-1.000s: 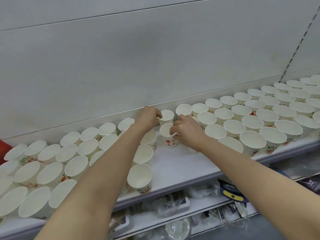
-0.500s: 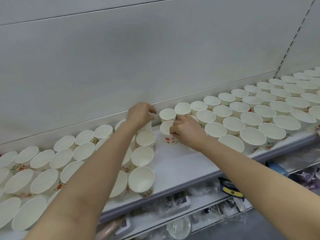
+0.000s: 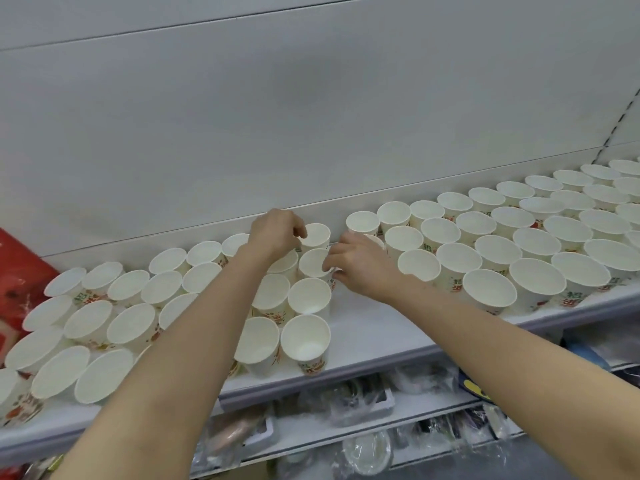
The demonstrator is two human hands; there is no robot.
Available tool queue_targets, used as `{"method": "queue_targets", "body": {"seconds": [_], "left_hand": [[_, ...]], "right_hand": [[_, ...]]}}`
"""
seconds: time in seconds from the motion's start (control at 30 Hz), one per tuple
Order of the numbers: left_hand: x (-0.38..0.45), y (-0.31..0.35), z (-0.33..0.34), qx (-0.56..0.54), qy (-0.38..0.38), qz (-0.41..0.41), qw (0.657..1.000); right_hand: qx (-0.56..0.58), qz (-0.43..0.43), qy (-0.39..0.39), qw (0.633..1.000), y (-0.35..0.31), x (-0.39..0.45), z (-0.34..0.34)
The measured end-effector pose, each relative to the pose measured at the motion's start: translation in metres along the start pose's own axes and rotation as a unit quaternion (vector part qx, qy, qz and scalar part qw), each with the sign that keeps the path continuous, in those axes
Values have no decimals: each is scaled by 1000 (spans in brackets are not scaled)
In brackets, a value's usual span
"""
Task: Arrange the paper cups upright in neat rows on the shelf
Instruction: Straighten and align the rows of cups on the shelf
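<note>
Taking the bare gap in the shelf (image 3: pixel 367 327) as my landmark, I see a red packet (image 3: pixel 17 278) at the far left edge, then a packed block of upright paper cups (image 3: pixel 131 323) filling everything left of the gap. At the gap's back left corner my left hand (image 3: pixel 277 233) has its fingers curled over the rim of the back-row cup (image 3: pixel 317 234). Just in front of that, my right hand (image 3: pixel 360 268) pinches the second-row cup (image 3: pixel 313 263) at its rim. Right of the gap stands the other block of cups (image 3: pixel 502 244), already in tidy rows. To do this step well, I judge I should slide both cups flush against their left neighbours, press lightly so the thin rims keep their shape, and line each with the rows behind
</note>
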State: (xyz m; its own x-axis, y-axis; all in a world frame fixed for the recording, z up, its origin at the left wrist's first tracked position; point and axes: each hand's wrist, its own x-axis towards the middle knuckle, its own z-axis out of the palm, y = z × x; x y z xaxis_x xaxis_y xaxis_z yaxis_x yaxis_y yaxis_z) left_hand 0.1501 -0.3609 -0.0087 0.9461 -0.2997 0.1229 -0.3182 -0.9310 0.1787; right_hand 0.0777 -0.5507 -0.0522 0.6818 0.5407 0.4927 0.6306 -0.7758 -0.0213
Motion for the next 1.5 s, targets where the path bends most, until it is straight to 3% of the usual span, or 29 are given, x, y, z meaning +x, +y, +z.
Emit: {"method": "queue_targets", "body": {"seconds": [0.13,0.3,0.5,0.77,1.0,1.33,1.5], "left_hand": [[5,8,11,26,-21,38,999],[12,14,14,29,-27,55,998],[17,15,19,10,4,59,998],[15,26,33,-29,28,51,998],[1,29,19,-60,38,43,997],[-81,19,-12,-124,39,41,991],[-148,32,-25,-145,13,43,988]], "right_hand": [[19,13,-9,1000,-1,0,2],[78,66,34,994,2,-5,-24],[123,114,70,983,12,-25,-52],[101,123,101,982,14,-61,-73],[74,135,74,985,10,-81,-75],[-13,101,0,995,2,-80,-52],[-21,121,60,991,-3,-83,-38]]}}
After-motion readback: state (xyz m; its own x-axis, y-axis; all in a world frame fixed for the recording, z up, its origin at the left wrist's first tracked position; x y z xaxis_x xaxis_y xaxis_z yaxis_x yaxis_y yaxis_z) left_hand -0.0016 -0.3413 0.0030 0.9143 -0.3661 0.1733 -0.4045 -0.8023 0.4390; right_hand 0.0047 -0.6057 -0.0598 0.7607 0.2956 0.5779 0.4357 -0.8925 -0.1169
